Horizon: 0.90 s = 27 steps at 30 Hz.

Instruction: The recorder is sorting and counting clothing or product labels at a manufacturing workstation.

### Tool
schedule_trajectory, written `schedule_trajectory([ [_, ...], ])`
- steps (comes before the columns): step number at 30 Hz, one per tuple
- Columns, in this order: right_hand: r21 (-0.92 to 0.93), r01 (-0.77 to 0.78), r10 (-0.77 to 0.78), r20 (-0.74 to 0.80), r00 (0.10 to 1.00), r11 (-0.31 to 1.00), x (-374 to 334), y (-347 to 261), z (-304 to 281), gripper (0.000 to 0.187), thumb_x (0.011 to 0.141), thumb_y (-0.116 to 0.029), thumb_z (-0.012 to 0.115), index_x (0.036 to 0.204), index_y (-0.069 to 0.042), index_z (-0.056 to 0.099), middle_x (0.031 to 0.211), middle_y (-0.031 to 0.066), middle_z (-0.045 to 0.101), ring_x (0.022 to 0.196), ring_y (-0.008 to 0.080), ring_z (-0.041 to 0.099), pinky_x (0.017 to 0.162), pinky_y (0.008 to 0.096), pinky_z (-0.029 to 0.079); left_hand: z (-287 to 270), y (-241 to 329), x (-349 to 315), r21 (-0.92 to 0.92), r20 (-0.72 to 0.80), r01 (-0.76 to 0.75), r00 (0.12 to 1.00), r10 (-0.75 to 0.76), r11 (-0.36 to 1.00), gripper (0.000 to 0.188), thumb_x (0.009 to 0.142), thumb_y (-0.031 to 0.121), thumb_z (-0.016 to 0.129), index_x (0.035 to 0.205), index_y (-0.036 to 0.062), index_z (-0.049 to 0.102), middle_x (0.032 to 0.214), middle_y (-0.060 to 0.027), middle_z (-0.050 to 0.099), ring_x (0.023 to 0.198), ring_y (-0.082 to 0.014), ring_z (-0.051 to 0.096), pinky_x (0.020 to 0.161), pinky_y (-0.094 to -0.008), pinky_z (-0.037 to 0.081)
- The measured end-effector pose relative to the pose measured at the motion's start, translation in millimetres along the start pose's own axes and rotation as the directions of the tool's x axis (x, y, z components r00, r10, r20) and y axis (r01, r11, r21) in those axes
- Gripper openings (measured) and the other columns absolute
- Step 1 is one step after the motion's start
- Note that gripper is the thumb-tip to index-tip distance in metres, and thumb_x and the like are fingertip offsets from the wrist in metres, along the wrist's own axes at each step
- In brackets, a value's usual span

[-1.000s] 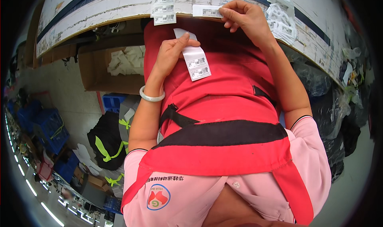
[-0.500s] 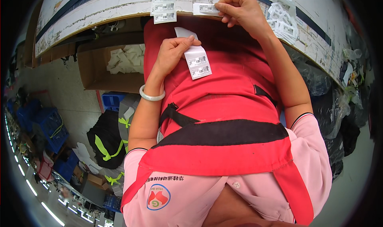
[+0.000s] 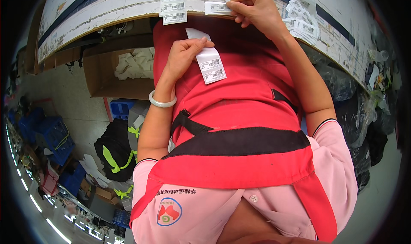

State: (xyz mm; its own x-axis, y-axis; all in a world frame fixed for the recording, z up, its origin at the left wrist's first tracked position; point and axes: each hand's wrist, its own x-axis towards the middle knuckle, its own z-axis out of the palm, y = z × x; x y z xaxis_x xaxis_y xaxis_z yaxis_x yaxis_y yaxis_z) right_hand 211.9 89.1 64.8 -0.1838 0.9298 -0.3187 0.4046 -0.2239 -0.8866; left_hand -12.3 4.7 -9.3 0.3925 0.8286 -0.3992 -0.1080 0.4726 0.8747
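Over my lap, my left hand (image 3: 186, 54) is closed, with thumb and fingers pinching a strip of white barcode stickers (image 3: 211, 68). The strip's lower end hangs down with printed stickers showing, and its blank upper end pokes out above the fingers. At the table's near edge, my right hand (image 3: 256, 13) pinches the right end of a small white tag (image 3: 214, 8) that carries a barcode sticker. Left of that tag, a column of barcode-stickered pieces (image 3: 174, 8) lies overlapped and sticks out slightly past the table edge.
The worn white table (image 3: 115, 10) spans the far side. A heap of stickered tags (image 3: 302, 21) lies on it to the right. Below, at left, stands a cardboard box (image 3: 99, 79) with pale cloth or paper inside. Blue crates (image 3: 53, 134) are on the left, plastic-wrapped bags (image 3: 342, 89) on the right.
Both hands keep their grips on the strip and the tag. The whole view has shifted very slightly; little else differs.
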Motion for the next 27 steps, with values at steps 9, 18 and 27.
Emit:
schedule_trajectory([
  [9, 0.043, -0.076, 0.077, -0.031, 0.997, 0.996, -4.0, -12.6, -0.1, 0.018, 0.088, -0.014, 0.063, 0.088, 0.003, 0.064, 0.069, 0.0061, 0.064, 0.057, 0.0108, 0.061, 0.048, 0.0224, 0.050, 0.1, -0.1, 1.4, 0.007, -0.001, -0.004, 1.000, 0.004, 1.000, 0.035, 0.097, 0.029, 0.056, 0.100, -0.0031, 0.070, 0.084, -0.0057, 0.068, 0.072, -0.0084, 0.061, 0.065, -0.0204, 0.047],
  [18, -0.041, -0.036, 0.035, -0.035, 0.999, 0.999, -4.6, -17.0, 4.8, 0.016, 0.088, -0.012, 0.061, 0.086, 0.003, 0.064, 0.066, 0.0059, 0.063, 0.055, 0.0111, 0.061, 0.047, 0.0226, 0.050, -2.7, -2.4, 1.3, -0.024, -0.003, 0.007, 1.000, -0.007, 1.000, 0.035, 0.096, 0.029, 0.058, 0.099, -0.0033, 0.071, 0.085, -0.0065, 0.069, 0.073, -0.0086, 0.061, 0.065, -0.0209, 0.048],
  [27, 0.115, 0.118, -0.119, 0.000, 0.993, 0.986, -13.0, 12.1, -13.3, 0.022, 0.093, -0.023, 0.062, 0.095, -0.002, 0.066, 0.075, 0.0000, 0.061, 0.060, 0.0050, 0.056, 0.052, 0.0184, 0.046, 3.6, -0.5, -0.4, -0.063, -0.034, -0.025, 0.999, 0.023, 0.998, 0.033, 0.096, 0.027, 0.057, 0.102, -0.0029, 0.070, 0.087, -0.0051, 0.068, 0.074, -0.0088, 0.061, 0.066, -0.0216, 0.049],
])
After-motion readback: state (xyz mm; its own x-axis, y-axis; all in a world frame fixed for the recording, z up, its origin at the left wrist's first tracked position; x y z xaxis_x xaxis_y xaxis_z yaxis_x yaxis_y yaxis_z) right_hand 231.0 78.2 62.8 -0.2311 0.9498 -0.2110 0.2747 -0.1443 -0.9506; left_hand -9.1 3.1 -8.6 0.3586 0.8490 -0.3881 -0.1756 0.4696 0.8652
